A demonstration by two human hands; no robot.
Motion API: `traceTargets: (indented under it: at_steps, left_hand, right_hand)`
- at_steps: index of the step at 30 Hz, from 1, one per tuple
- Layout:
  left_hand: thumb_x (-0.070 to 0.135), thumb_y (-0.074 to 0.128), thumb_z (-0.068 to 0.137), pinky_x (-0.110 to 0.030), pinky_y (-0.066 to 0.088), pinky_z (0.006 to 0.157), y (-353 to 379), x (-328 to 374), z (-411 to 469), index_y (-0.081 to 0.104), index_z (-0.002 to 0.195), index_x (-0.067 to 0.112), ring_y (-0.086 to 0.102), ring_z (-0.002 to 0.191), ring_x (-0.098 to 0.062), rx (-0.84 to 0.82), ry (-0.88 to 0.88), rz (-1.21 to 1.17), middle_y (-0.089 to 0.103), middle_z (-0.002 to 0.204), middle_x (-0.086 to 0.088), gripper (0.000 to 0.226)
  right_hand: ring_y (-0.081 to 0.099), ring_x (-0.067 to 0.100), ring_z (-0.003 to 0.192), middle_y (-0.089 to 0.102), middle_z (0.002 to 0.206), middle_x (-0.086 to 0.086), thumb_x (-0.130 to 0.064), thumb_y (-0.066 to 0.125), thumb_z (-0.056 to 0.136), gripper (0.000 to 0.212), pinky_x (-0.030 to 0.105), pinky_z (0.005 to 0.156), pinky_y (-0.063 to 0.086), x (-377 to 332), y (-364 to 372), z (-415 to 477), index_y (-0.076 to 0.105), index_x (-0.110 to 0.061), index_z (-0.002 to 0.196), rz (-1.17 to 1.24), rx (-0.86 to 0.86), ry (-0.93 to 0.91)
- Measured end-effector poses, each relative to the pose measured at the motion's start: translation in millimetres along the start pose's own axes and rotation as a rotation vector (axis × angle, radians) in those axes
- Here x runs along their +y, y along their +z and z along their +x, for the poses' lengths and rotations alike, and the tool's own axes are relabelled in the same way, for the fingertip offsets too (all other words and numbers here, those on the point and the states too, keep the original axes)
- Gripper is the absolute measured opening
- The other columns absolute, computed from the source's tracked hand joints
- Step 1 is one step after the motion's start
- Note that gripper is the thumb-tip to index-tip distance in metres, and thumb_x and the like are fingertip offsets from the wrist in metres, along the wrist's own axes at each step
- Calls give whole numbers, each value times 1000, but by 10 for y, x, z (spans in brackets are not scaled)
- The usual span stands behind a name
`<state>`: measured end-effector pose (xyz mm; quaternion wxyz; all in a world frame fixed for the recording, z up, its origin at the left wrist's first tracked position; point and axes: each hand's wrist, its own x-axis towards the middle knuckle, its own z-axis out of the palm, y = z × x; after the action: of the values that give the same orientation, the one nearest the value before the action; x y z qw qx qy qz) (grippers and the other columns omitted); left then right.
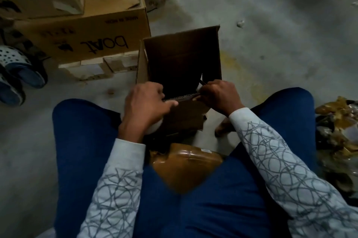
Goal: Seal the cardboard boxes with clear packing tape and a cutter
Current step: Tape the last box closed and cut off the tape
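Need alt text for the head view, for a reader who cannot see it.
A seated person's left hand and right hand grip the near flap of a small cardboard box, open, on the concrete floor between their knees. A larger box printed "boat" stands to its left; a tape-wrapped parcel lies nearer the body.

1 head camera looks steeply down, apparently close.

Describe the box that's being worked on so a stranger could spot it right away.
Start at the big carton printed "boat" on the concrete floor, upper left. Just right of it, between the person's knees, stands a small cardboard box with the left hand and right hand holding its near edge. Unlike that closed carton, its flaps stand open, showing a dark inside.
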<state>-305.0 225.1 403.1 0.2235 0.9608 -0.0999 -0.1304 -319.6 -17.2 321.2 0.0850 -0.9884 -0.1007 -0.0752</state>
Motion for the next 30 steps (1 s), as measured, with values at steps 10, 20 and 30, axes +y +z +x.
traceTargets:
  at_steps: [10, 20, 30]
  left_hand:
    - [52, 76, 81, -38, 47, 73, 287, -511, 225, 72, 85, 5, 64, 93, -38, 197, -377, -32, 68, 94, -18, 48]
    - [44, 72, 86, -40, 50, 80, 443, -410, 245, 71, 76, 10, 65, 96, -41, 234, -375, -79, 69, 96, -22, 35]
    - [38, 69, 88, -38, 50, 82, 546, -347, 193, 75, 104, 9, 64, 105, -38, 195, -373, -49, 70, 114, -17, 33]
  right_hand:
    - [69, 23, 86, 73, 82, 3, -68, 65, 81, 49, 51, 98, 46, 55, -155, -122, 76, -20, 87, 123, -237, 265]
    - [69, 18, 81, 74, 91, 3, -64, 64, 85, 49, 37, 75, 56, 51, 71, -25, 74, -18, 101, 166, -127, 389]
    - [51, 32, 123, 66, 127, 8, -63, 61, 86, 62, 45, 97, 40, -15, 366, 88, 61, -22, 133, -5, -102, 414]
